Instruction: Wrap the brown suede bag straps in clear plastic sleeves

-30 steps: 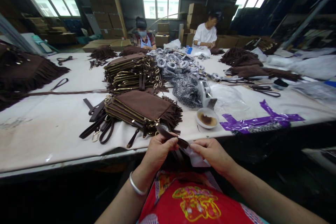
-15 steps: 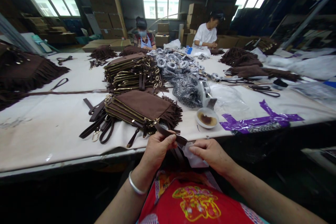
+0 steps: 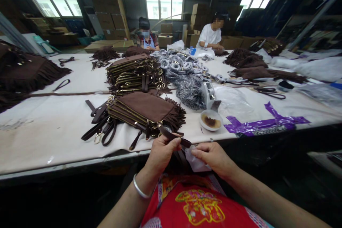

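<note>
My left hand (image 3: 166,149) grips a dark brown strap (image 3: 171,135) between thumb and fingers, just off the table's front edge. The strap runs up to the top bag of a stack of brown fringed bags (image 3: 144,106) with gold zips. My right hand (image 3: 213,155) pinches a translucent whitish sheet (image 3: 196,162) close against the strap's end. Whether it is plastic or cloth I cannot tell. A white bowl (image 3: 211,128) with brown liquid stands beyond my right hand. Loose straps and a gold clasp (image 3: 98,138) hang off the stack's left side.
Behind lies a taller stack of bags (image 3: 130,73), then a heap of grey wrapped rings (image 3: 179,62). A tape dispenser (image 3: 210,94) stands by a black-and-white patterned cloth (image 3: 188,91). Purple tape (image 3: 264,123) covers the table edge at right. Two people sit across the table.
Both hands stay at the strap with only slight shifts. The whitish sheet under my right hand has moved a little. The bags and bowl stay put.
</note>
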Demonstrator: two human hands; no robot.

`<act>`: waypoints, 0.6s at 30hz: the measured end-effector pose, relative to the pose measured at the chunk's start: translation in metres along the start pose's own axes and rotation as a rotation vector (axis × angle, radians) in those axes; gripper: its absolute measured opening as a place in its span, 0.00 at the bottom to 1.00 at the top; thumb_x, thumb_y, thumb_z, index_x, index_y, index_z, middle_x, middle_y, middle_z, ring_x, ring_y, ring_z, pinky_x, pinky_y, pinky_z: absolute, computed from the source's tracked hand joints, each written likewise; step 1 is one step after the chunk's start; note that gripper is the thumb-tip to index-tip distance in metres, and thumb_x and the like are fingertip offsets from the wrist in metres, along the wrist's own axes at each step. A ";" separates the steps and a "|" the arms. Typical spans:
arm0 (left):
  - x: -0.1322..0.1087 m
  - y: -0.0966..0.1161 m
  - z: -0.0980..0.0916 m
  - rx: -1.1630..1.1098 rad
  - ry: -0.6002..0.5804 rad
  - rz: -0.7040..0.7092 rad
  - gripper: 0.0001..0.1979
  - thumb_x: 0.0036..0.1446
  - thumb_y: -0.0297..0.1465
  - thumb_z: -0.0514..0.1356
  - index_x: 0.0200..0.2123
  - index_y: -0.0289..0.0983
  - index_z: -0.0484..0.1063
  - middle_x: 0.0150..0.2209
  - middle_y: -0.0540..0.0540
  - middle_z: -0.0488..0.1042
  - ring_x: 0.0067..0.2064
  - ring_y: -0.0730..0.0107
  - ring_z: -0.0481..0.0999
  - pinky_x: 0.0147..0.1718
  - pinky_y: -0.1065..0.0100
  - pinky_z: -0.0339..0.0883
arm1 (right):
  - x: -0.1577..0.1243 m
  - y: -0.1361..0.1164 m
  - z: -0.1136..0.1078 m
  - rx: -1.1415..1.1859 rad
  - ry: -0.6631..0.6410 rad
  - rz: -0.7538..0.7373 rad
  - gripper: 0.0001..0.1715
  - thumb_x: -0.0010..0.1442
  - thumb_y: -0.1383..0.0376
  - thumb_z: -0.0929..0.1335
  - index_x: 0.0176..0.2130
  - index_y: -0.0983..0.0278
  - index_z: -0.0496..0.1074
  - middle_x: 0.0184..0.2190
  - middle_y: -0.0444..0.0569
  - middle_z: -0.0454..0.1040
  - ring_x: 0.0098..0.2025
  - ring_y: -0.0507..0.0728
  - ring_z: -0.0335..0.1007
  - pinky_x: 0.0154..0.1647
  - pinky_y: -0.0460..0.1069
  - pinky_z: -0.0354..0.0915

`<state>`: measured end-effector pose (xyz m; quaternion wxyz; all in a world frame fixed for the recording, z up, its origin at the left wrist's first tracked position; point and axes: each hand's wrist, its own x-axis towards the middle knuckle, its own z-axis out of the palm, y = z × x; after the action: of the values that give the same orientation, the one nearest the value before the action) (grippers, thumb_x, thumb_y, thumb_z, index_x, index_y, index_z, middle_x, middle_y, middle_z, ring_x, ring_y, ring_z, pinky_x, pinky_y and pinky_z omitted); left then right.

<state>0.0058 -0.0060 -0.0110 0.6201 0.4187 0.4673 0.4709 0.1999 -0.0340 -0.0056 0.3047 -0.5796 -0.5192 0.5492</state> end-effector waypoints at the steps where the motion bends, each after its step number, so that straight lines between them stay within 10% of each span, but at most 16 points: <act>1: 0.000 0.000 0.001 -0.013 0.000 -0.001 0.12 0.48 0.36 0.68 0.34 0.35 0.78 0.25 0.49 0.76 0.27 0.72 0.73 0.29 0.71 0.67 | 0.000 0.000 0.000 0.007 0.000 0.004 0.20 0.50 0.53 0.71 0.28 0.69 0.79 0.16 0.41 0.64 0.20 0.47 0.51 0.21 0.44 0.47; 12: -0.004 -0.002 -0.006 -0.038 -0.059 -0.026 0.13 0.47 0.36 0.68 0.35 0.34 0.77 0.23 0.49 0.75 0.26 0.72 0.72 0.30 0.69 0.67 | 0.001 0.003 0.001 0.087 0.006 0.031 0.23 0.50 0.50 0.71 0.29 0.69 0.79 0.15 0.40 0.61 0.19 0.47 0.49 0.20 0.44 0.45; 18: -0.004 0.000 -0.009 0.029 -0.088 0.011 0.11 0.48 0.35 0.67 0.31 0.33 0.78 0.23 0.50 0.73 0.25 0.75 0.67 0.27 0.72 0.62 | 0.000 -0.001 0.001 0.077 -0.106 -0.113 0.20 0.52 0.54 0.72 0.36 0.68 0.79 0.29 0.47 0.73 0.29 0.51 0.63 0.29 0.45 0.59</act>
<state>-0.0032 -0.0092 -0.0122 0.6314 0.4506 0.4442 0.4483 0.1988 -0.0335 -0.0047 0.3293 -0.5076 -0.5450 0.5804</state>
